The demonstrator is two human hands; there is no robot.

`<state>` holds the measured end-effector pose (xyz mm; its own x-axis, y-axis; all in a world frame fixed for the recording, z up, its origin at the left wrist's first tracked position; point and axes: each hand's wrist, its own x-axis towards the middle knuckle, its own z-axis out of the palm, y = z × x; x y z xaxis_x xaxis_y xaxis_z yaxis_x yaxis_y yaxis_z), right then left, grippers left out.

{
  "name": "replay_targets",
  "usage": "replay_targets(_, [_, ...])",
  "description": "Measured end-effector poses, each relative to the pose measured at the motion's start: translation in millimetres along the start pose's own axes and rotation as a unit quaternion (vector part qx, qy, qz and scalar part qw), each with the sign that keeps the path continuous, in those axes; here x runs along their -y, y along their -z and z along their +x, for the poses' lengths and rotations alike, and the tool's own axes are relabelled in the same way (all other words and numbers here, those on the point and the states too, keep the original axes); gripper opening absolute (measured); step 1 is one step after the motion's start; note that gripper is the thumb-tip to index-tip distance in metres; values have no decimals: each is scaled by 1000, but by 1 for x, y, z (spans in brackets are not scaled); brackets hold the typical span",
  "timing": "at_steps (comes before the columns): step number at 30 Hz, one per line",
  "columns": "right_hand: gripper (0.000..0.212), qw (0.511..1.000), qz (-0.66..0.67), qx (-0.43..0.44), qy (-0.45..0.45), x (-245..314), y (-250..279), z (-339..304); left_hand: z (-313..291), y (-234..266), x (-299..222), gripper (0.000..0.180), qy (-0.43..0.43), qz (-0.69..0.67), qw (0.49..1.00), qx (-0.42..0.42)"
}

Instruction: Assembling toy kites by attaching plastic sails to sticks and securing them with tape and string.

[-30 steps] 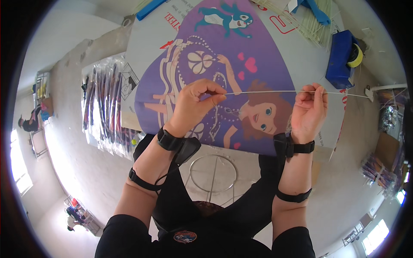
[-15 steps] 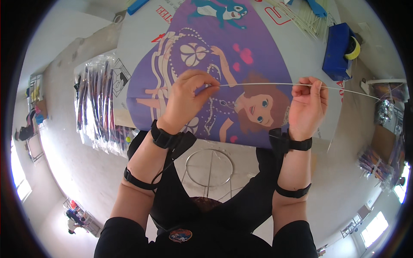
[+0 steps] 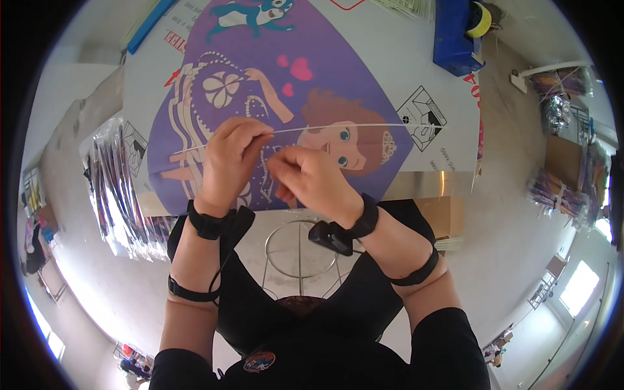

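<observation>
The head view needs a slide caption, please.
Left hand holding a thin rod over a purple sheet, right hand nearby.

Rod [image 3: 351, 125]: smooth, white, plastic-looking, faint sheen. Sheet [image 3: 325, 71]: thin, smooth, mostly matt, fabric or film, can't tell. Board [image 3: 390, 65]: flat, matt, smooth. Dispenser [image 3: 455, 39]: hard glossy plastic. Tape [image 3: 480, 21]: smooth, shiny. Packs [image 3: 120, 195]: crinkly clear plastic, very glossy. Stool [image 3: 300, 257]: thin metal bars, dull shine. Carton [image 3: 439, 214]: matt brown cardboard. Shirt [image 3: 312, 351]: matt cloth.
</observation>
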<state>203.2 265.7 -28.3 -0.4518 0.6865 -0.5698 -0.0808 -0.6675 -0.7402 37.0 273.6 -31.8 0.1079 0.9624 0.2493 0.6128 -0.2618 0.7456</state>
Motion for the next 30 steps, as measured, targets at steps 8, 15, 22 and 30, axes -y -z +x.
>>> replay_targets(8, [16, 684, -566, -162, 432, 19, 45, 12, -10, -7, 3, 12, 31, 7, 996, 81])
replay_targets(15, [13, 703, -610, -90, 354, 19, 61, 10, -12, -15, 0, 10, 68, 14, 992, 104])
replay_targets(22, [12, 705, -618, -65, 341, 12, 60, 13, -17, -26, 2, 10, 60, 11, 992, 113])
replay_targets(30, [6, 713, -612, -61, 338, 1, 57, 18, -15, -44, 0, 17, -22, 65, 993, 92])
